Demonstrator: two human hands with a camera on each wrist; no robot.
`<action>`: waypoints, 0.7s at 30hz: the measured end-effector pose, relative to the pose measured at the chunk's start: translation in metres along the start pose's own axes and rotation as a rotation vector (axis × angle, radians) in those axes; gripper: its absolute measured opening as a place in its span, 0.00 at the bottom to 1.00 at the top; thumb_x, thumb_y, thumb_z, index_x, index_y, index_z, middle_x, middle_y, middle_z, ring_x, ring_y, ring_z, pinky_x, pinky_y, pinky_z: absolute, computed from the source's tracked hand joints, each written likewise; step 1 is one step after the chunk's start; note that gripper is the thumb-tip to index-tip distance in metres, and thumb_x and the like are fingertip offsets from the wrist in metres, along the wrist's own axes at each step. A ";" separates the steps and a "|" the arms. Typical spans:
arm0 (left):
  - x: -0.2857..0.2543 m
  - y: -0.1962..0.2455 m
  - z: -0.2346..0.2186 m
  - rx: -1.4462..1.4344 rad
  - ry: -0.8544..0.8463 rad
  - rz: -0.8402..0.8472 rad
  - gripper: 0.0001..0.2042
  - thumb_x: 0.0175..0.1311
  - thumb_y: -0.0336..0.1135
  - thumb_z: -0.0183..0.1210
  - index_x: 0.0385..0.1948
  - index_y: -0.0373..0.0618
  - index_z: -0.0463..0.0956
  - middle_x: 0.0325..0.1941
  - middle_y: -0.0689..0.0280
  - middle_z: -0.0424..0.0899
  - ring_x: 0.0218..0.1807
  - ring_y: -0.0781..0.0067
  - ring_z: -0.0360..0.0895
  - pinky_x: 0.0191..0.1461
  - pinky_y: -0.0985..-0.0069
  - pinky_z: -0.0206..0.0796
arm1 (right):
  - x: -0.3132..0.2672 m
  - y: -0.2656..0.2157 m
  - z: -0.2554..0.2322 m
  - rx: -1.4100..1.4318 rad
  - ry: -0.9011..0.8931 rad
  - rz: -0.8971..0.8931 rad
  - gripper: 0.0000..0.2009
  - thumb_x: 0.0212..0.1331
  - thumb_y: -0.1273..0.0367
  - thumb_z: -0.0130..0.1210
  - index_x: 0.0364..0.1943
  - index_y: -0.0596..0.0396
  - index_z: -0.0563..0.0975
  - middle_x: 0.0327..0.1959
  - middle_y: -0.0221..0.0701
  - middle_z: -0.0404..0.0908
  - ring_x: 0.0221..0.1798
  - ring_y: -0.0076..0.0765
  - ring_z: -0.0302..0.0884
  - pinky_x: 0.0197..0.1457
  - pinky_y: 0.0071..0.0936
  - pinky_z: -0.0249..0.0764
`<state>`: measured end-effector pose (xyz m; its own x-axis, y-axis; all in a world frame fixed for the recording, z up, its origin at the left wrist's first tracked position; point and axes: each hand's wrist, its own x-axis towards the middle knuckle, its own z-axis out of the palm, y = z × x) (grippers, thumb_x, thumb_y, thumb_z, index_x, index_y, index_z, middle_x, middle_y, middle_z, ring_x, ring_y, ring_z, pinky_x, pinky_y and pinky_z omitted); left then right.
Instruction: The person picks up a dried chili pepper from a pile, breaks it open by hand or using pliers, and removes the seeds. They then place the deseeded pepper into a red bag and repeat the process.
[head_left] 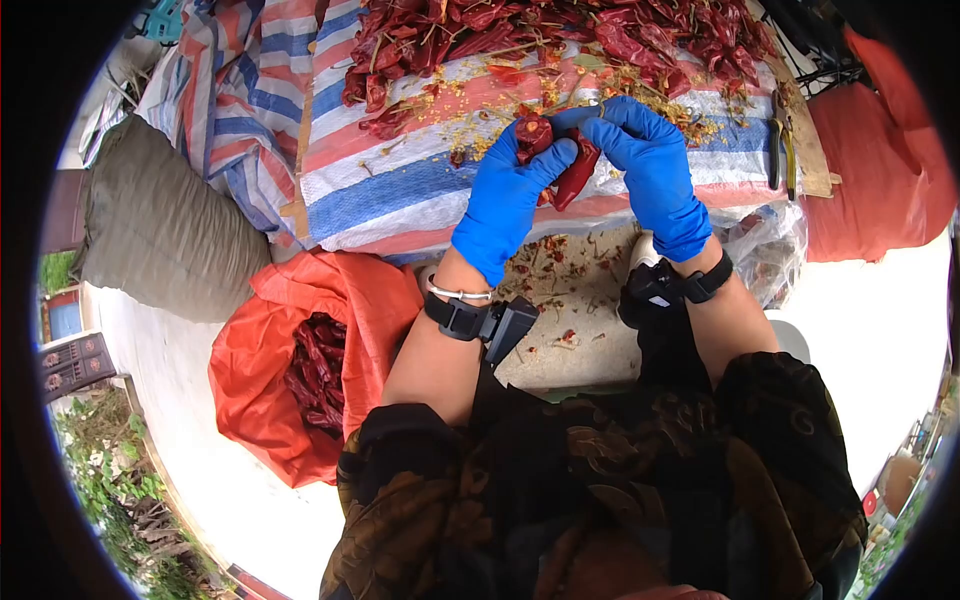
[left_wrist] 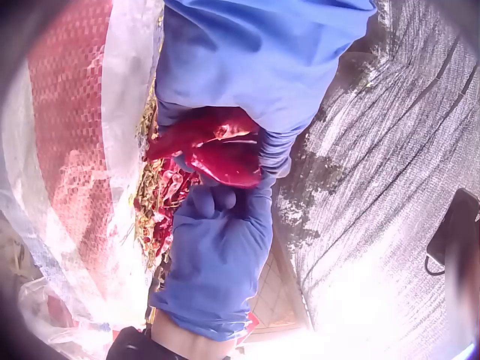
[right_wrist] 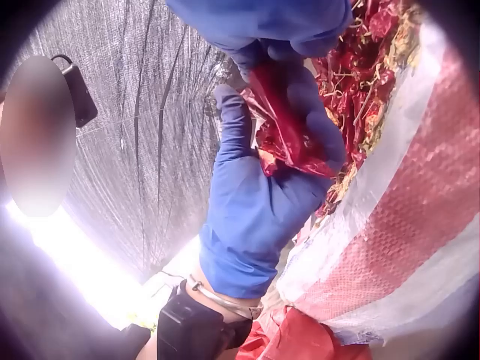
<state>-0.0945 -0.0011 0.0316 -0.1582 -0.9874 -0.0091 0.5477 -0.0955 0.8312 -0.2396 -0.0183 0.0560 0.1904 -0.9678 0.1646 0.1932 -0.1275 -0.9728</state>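
In blue gloves, both hands meet over the front of the striped sheet (head_left: 400,195). The left hand (head_left: 500,205) holds dried red peppers (head_left: 577,178) between thumb and fingers; the right wrist view shows red peppers (right_wrist: 283,124) lying along its palm and fingers. At their upper end the right hand (head_left: 655,175) pinches with bent fingertips, which its own glove (right_wrist: 262,26) partly hides. From the left wrist, red peppers (left_wrist: 229,159) show below the left glove (left_wrist: 255,60), against the right hand's fingers (left_wrist: 214,199).
A heap of dried red peppers (head_left: 560,35) covers the sheet's back, with yellow seeds and stems before it. An open red sack (head_left: 250,375) of peppers stands left, near a grey-green sack (head_left: 165,225). Pliers-like handles (head_left: 774,155) lie at the sheet's right edge. Scraps litter the ground.
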 end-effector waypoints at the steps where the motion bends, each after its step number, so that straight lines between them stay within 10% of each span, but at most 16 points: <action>1: -0.001 -0.002 0.001 0.000 -0.002 -0.002 0.13 0.52 0.25 0.57 0.41 0.40 0.71 0.38 0.64 0.78 0.39 0.75 0.75 0.43 0.79 0.68 | 0.000 0.001 0.001 0.031 0.040 -0.011 0.03 0.51 0.75 0.54 0.30 0.58 0.77 0.30 0.26 0.78 0.32 0.18 0.70 0.38 0.17 0.67; 6: 0.000 -0.009 0.005 0.572 0.101 0.012 0.16 0.47 0.26 0.62 0.39 0.39 0.71 0.36 0.65 0.78 0.36 0.77 0.76 0.40 0.80 0.69 | -0.001 0.013 0.003 -0.169 0.084 -0.066 0.03 0.50 0.74 0.56 0.29 0.58 0.77 0.25 0.26 0.76 0.27 0.18 0.69 0.32 0.16 0.66; 14: -0.004 -0.013 0.004 0.258 0.048 0.053 0.13 0.49 0.23 0.60 0.37 0.38 0.71 0.38 0.63 0.78 0.34 0.76 0.76 0.40 0.80 0.71 | -0.002 0.011 -0.003 0.222 0.066 0.275 0.08 0.55 0.68 0.51 0.29 0.59 0.76 0.19 0.26 0.74 0.19 0.18 0.66 0.24 0.18 0.63; 16: -0.004 -0.014 0.005 0.188 0.043 0.026 0.12 0.49 0.22 0.60 0.37 0.38 0.71 0.41 0.62 0.77 0.37 0.76 0.75 0.42 0.78 0.72 | -0.002 0.008 -0.004 0.428 -0.062 0.321 0.09 0.59 0.70 0.44 0.36 0.60 0.74 0.34 0.34 0.78 0.29 0.25 0.73 0.32 0.20 0.71; 21: -0.006 -0.021 0.007 0.035 0.072 0.097 0.12 0.50 0.22 0.59 0.37 0.41 0.72 0.37 0.64 0.78 0.34 0.76 0.75 0.35 0.79 0.71 | -0.006 0.002 -0.002 0.644 -0.058 0.438 0.09 0.59 0.68 0.44 0.38 0.58 0.73 0.35 0.33 0.77 0.30 0.26 0.73 0.32 0.19 0.71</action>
<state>-0.1105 0.0077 0.0180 -0.0455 -0.9984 0.0334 0.5280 0.0043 0.8492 -0.2424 -0.0134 0.0528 0.4249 -0.8856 -0.1874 0.6059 0.4320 -0.6680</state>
